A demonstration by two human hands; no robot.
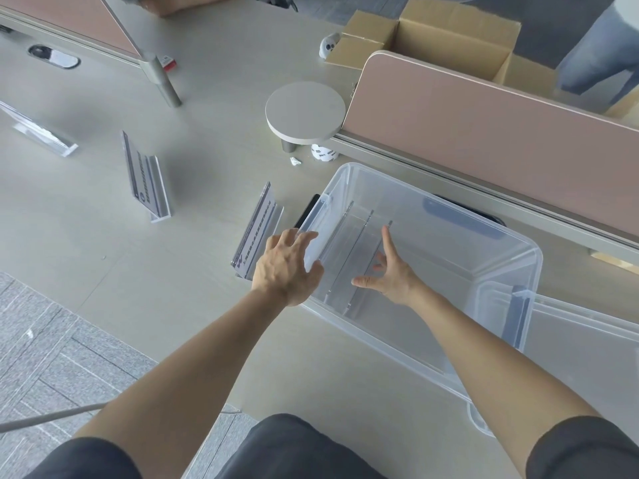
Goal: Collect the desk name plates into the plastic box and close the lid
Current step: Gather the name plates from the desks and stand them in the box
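Note:
A clear plastic box (518, 271) stands on the desk at centre right, with three clear name plates (349, 257) upright inside at its left end. My right hand (387, 274) is inside the box, fingers spread beside the plates, holding nothing. Over the box's left rim hovers my left hand (287, 267), open. Just left of the box leans a name plate (257, 231) with printed text. Another printed name plate (147, 178) stands further left, and a third one (38, 133) sits at the far left edge. The clear lid (584, 344) lies at the right, partly under the box.
A pink desk divider (484, 133) runs behind the box. A round grey stand (306, 112) sits above a white tape roll (323, 155). An open cardboard box (449, 39) is behind the divider, with a person's leg (598, 53) at the top right. A dark phone (307, 209) lies against the box's left side.

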